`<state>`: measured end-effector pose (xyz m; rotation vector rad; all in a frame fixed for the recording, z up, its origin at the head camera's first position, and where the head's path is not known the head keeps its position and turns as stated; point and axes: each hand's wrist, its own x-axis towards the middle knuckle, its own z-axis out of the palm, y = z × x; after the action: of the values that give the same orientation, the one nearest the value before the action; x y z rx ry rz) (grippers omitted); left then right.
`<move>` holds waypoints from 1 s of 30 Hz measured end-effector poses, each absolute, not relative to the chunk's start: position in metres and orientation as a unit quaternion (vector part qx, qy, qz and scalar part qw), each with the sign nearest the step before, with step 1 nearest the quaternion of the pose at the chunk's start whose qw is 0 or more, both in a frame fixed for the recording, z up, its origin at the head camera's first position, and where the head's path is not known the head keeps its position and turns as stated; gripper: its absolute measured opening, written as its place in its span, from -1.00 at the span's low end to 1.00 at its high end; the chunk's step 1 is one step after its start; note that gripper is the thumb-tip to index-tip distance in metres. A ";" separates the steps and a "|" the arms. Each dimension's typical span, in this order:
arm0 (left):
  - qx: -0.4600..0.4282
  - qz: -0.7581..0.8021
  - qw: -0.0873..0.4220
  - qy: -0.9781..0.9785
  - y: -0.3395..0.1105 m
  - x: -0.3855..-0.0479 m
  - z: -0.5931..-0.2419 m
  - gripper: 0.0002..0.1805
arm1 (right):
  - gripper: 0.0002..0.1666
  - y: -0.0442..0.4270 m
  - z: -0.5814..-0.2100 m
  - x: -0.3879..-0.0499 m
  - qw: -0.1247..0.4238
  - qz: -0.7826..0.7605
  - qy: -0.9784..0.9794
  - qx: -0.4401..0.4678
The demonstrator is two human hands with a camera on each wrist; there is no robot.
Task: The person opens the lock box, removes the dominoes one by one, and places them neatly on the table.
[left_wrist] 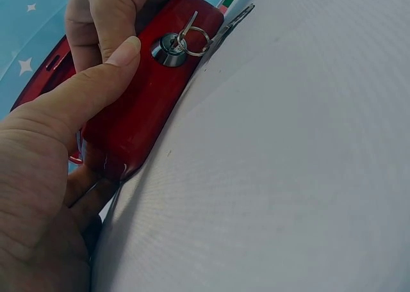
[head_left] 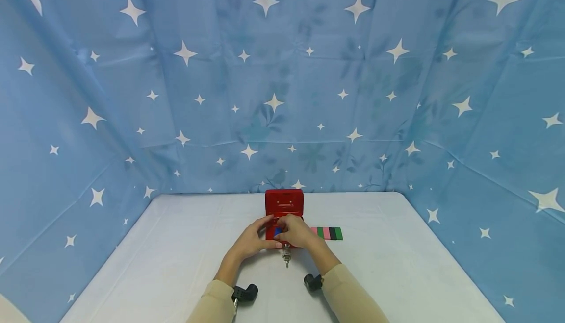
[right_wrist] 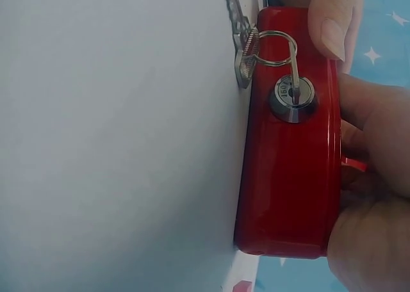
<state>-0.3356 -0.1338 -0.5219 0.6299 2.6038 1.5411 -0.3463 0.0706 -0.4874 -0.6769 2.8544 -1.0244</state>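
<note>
A red metal cash box (head_left: 270, 235) stands on the table with its lid (head_left: 284, 196) raised at the back. My left hand (head_left: 251, 240) holds the box's left side, its thumb over the front edge. Over the open box, my right hand (head_left: 296, 231) has its fingers curled down inside, thumb and forefinger about a small blue piece (head_left: 277, 231). Most of that piece is hidden. A key sits in the front lock (right_wrist: 293, 98), and a ring (left_wrist: 194, 42) joins it to a second key (right_wrist: 243, 64) hanging at the table.
To the right of the box lies a row of pink, green and black pieces (head_left: 326, 233). White cloth (head_left: 397, 264) covers the table. Blue star-patterned curtains (head_left: 282, 78) enclose the back and sides. A dark wrist camera (head_left: 245, 293) juts from the left sleeve.
</note>
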 end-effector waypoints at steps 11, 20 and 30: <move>0.204 0.494 0.029 0.845 -0.134 -0.336 -0.523 0.06 | -0.49 0.070 -0.489 -0.348 0.009 -0.327 0.920 -0.217; 0.200 0.496 0.028 0.845 -0.133 -0.335 -0.523 0.06 | -0.45 0.068 -0.489 -0.349 0.017 -0.337 0.920 -0.201; 0.199 0.491 0.028 0.848 -0.134 -0.337 -0.524 0.05 | -0.47 0.063 -0.486 -0.347 0.017 -0.328 0.925 -0.190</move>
<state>-0.3365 -0.1337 -0.5237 0.6135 2.6170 1.5168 -0.3474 0.0633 -0.4860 -0.5919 2.8760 -1.0201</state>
